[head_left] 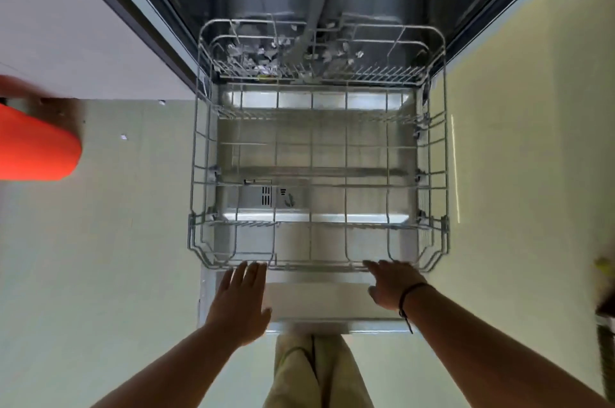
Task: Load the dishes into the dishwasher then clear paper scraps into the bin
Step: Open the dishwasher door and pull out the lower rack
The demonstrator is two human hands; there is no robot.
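Both hands are reaching to the near rim of the grey wire dishwasher rack (319, 174), which is sitting pulled out over the open steel door (319, 301). The left hand (241, 301) is lying flat, fingers straight, holding nothing; the right hand (392, 284) is resting loosely uncurled, fingertips at the rim. Crumpled white paper scraps (263, 56) are lying far beyond the fingertips, inside the tub. This is looking like rack preparation (no dishes are showing), so fetching dishes is likely coming next.

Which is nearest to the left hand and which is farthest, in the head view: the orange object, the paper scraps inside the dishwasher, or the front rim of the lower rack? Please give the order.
From the left hand:
1. Front rim of the lower rack, right at its fingertips.
2. Orange object, on the floor far to the left.
3. Paper scraps, deep inside the dishwasher, behind the rack's far end.
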